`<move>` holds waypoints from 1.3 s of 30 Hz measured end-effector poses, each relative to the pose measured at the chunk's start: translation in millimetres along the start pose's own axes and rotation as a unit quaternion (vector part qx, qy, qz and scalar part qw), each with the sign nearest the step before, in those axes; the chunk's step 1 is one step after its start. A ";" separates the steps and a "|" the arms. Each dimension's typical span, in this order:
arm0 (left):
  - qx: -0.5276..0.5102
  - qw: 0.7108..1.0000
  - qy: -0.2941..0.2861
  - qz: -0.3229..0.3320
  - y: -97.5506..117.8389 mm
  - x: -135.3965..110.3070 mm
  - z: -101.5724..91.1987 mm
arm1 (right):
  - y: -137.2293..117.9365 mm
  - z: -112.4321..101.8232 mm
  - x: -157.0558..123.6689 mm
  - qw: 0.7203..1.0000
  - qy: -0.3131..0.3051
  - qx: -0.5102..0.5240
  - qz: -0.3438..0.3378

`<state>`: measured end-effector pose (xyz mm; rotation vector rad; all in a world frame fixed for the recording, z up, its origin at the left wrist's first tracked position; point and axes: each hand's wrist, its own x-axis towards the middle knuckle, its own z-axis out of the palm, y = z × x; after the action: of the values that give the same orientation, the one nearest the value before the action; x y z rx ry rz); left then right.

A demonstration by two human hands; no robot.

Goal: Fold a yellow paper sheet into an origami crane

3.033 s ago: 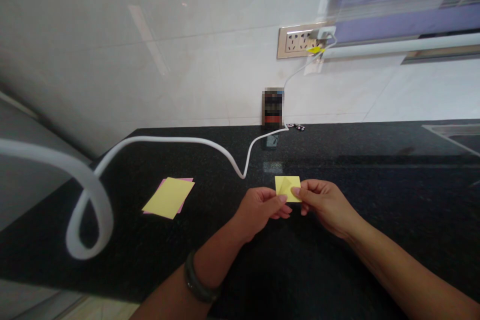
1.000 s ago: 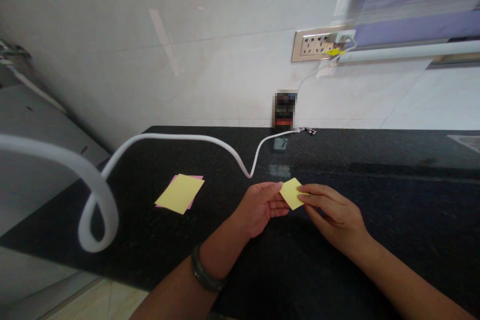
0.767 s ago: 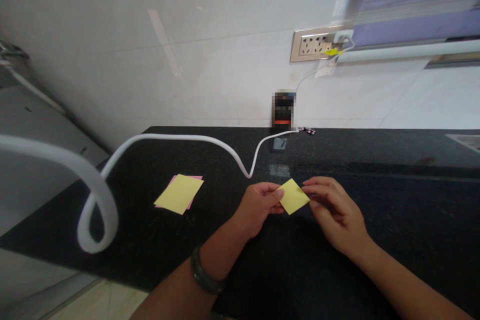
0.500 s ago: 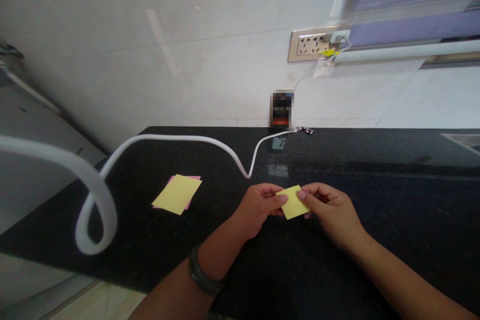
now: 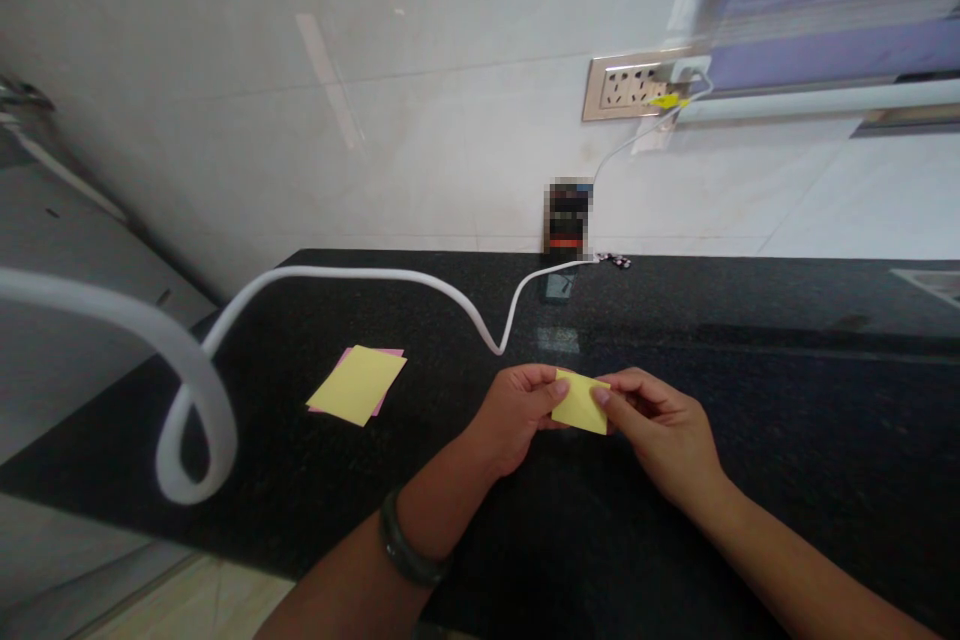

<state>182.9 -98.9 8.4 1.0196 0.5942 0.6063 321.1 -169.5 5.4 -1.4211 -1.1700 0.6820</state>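
Observation:
A small yellow piece of paper [image 5: 580, 404] is held between my two hands above the dark countertop. My left hand [image 5: 517, 415] pinches its left side, thumb on top. From the right, my right hand [image 5: 664, 425] grips the other side, its thumb lying on the paper's face. The fingers behind the paper are mostly hidden. To the left of my hands, a larger yellow sheet [image 5: 358, 386] lies on the counter, on top of a pink sheet [image 5: 394, 354] whose edges stick out.
A thick white cable [image 5: 360, 274] curves over the black countertop [image 5: 450, 320] and loops at the left. A pixelated device [image 5: 568, 217] leans against the tiled wall. Above it is a wall socket [image 5: 626, 88] with a plug and thin cord. A patterned object [image 5: 615, 261] lies near the wall.
The small yellow paper has turned between my fingers; its right end now tips downward. My grips on both sides have shifted slightly. The sheets on the counter lie as before.

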 end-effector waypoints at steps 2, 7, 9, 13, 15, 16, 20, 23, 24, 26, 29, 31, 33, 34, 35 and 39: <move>-0.011 1.000 -0.016 0.003 1.1 -0.2 0.4 | 0.1 -0.9 -0.1 0.999 0.014 -0.027 -0.030; -0.006 1.000 -0.022 0.008 2.8 -0.2 1.1 | 0.6 -6.0 0.5 0.978 0.010 -0.133 -0.159; 0.004 1.000 -0.015 0.005 3.5 -0.3 0.9 | 1.0 -9.1 0.8 0.962 -0.001 -0.172 -0.211; -0.001 1.000 -0.006 -0.007 5.4 -0.9 0.8 | 4.5 -17.8 2.3 0.927 -0.045 -0.235 -0.289; -0.011 1.000 -0.007 -0.012 6.4 -0.9 0.8 | 6.3 -22.9 4.2 0.906 -0.074 -0.261 -0.325; -0.013 1.000 -0.008 -0.013 6.8 -0.9 0.9 | 6.9 -25.2 5.5 0.895 -0.087 -0.272 -0.342; -0.012 1.000 -0.011 -0.014 7.4 -0.4 0.1 | 6.5 -31.5 10.5 0.860 -0.123 -0.308 -0.388; -0.011 1.000 -0.014 -0.016 7.2 -0.3 -0.8 | 5.6 -33.0 12.2 0.848 -0.146 -0.324 -0.394; -0.012 1.000 -0.016 -0.017 7.2 -0.4 -1.0 | 5.5 -33.2 12.4 0.845 -0.152 -0.328 -0.394; -0.013 1.000 -0.018 -0.017 7.5 -0.5 -0.8 | 5.6 -33.6 12.5 0.841 -0.159 -0.336 -0.394; -0.009 1.000 -0.016 -0.019 8.0 -0.6 0.1 | 5.9 -33.9 12.3 0.838 -0.161 -0.344 -0.392; -0.005 1.000 -0.012 -0.019 8.0 -0.5 0.7 | 5.8 -33.7 12.1 0.836 -0.162 -0.347 -0.394; -0.001 1.000 -0.010 -0.017 7.6 -0.4 1.0 | 5.3 -33.3 11.9 0.833 -0.164 -0.350 -0.395; -0.001 1.000 -0.010 -0.017 7.3 -0.4 1.1 | 4.8 -33.2 11.8 0.832 -0.166 -0.352 -0.397; -0.001 1.000 -0.010 -0.018 6.9 -0.3 1.1 | 4.4 -33.1 11.8 0.830 -0.167 -0.353 -0.397; -0.009 1.000 -0.013 -0.023 5.6 -0.1 0.5 | 3.7 -33.5 11.8 0.824 -0.176 -0.359 -0.401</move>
<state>182.1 -97.1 13.7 0.9930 0.5860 0.5571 356.2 -171.1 11.5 -1.2011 -2.2945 -0.1539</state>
